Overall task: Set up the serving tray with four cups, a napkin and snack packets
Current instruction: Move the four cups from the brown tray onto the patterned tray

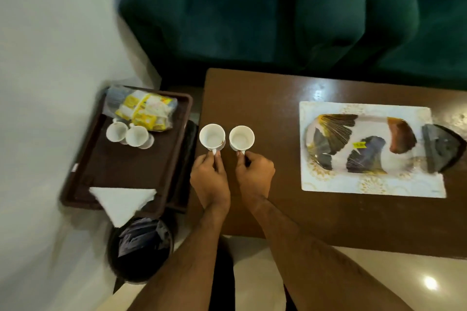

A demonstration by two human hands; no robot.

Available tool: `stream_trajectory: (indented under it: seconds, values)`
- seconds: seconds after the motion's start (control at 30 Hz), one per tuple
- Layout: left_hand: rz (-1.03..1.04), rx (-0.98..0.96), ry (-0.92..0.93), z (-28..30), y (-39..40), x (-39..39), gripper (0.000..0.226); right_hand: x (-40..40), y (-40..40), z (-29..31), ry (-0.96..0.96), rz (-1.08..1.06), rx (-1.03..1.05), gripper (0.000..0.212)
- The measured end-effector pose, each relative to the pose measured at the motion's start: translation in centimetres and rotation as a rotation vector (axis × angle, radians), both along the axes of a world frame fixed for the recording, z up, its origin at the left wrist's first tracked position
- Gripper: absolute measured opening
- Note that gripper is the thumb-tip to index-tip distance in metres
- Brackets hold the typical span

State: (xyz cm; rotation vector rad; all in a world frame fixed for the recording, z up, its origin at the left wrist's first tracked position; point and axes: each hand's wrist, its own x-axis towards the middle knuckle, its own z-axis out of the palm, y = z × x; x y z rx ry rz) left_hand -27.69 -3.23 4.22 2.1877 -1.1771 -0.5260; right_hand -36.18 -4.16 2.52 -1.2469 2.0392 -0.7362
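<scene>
Two hands, left and right, each pinch a round glossy white cup's handle: left cup, right cup.

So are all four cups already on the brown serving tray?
No: only two cups sit on the serving tray; the left hand and right hand each hold another cup by its handle over the wooden table.

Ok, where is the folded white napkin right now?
In the head view, the napkin lies at the near edge of the brown tray, left of the wooden table, its point overhanging toward the dark bin.
</scene>
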Motion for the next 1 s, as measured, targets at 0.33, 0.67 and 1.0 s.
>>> stream_trajectory:
  seconds: [0.33, 0.67, 1.0]
  values:
    - [-0.198, 0.021, 0.046, -2.0, 0.2, -18.4, 0.024, -18.5, 1.1, -1.2, 0.099, -0.23, -0.011, 0.029]
    - [-0.279, 0.005, 0.117, -6.0, 0.5, -33.5, 0.022, -33.9, 2.0, -5.3, 0.179, -0.317, 0.043, 0.029]
    - [-0.274, 0.001, 0.13, -9.4, 1.4, -38.0, 0.023, -38.9, 2.4, -8.7, 0.191, -0.299, 0.048, 0.034]
